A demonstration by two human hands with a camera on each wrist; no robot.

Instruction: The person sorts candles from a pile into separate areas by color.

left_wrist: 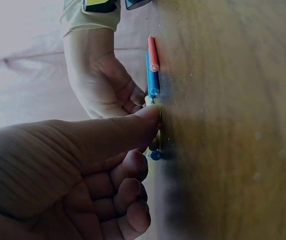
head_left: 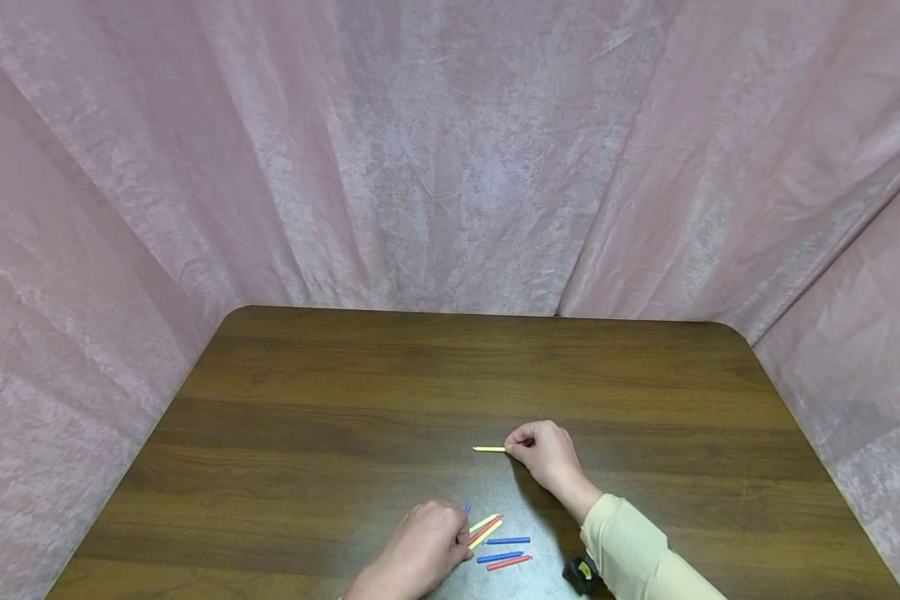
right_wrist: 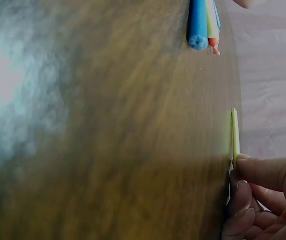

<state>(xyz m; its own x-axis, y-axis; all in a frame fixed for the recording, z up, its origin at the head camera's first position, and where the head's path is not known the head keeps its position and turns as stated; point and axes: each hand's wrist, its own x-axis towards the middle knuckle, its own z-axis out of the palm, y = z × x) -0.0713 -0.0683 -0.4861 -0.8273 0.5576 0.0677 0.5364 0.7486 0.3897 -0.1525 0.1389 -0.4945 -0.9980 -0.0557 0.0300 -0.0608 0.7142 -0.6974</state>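
In the head view my right hand (head_left: 547, 457) pinches the right end of a thin yellow candle (head_left: 487, 449), which points left. The right wrist view shows that candle (right_wrist: 235, 131) between thumb and fingers, close over the table. My left hand (head_left: 427, 537) is at the near candle cluster, thumb and fingertips at the lower end of another yellow candle (head_left: 487, 533). A red candle (head_left: 483, 532) and a further yellow candle (head_left: 482, 524) lie alongside it. One blue candle (head_left: 467, 507) is mostly hidden behind the left hand. In the left wrist view the thumb covers the pinched part.
Right of the cluster lie two blue candles, one (head_left: 508, 541) above the other (head_left: 499, 557), and a red candle (head_left: 510, 563) nearest me. A black device (head_left: 581, 575) sits at the right sleeve. Pink curtains (head_left: 450, 167) surround the brown table (head_left: 330, 375).
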